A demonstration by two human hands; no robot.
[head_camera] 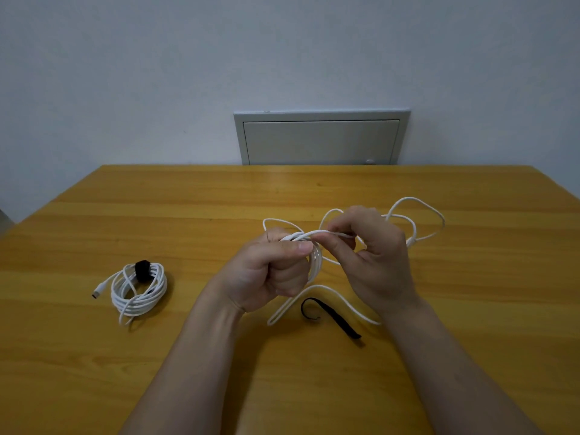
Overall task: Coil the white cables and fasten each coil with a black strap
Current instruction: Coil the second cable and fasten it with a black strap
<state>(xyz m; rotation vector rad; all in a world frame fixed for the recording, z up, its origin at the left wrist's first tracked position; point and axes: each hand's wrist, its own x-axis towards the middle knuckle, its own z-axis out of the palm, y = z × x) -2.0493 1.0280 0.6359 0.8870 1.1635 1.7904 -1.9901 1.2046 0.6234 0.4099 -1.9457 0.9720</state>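
My left hand point(272, 271) grips a small coil of white cable point(315, 262) above the middle of the table, thumb pressed across the loops. My right hand point(372, 259) pinches a strand of the same cable just right of the coil. Loose loops of that cable point(417, 215) trail behind my right hand, and another strand point(317, 288) lies on the table below the hands. A loose black strap point(332, 317) lies flat under the hands. At the left sits a finished white coil point(138, 291) bound by a black strap point(142, 270).
The wooden table point(282, 189) reaches to a grey wall. A grey wall panel with a small knob point(320, 141) sits behind the far edge. The finished coil's plug end point(97, 293) sticks out to the left.
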